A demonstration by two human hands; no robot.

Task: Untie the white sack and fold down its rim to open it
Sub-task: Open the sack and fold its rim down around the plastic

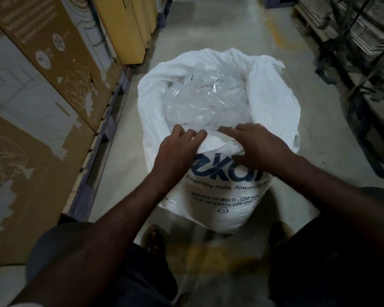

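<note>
A white woven sack (pixel 273 107) with blue print stands upright on the floor in front of me, its mouth wide open. The rim is rolled outward around most of the mouth. Crumpled clear plastic (pixel 206 100) fills the inside. My left hand (pixel 177 147) grips the near rim, fingers curled over the folded edge. My right hand (pixel 255 145) lies just beside it on the same near rim, fingers stretched over the fold and pressing it down. No tie is visible.
Large cardboard boxes (pixel 42 107) on a pallet line the left side of the aisle. Dark metal racking (pixel 368 63) with stacked goods runs along the right. Bare concrete floor (pixel 211 25) stretches beyond the sack. My feet in sandals (pixel 153 238) stand close to its base.
</note>
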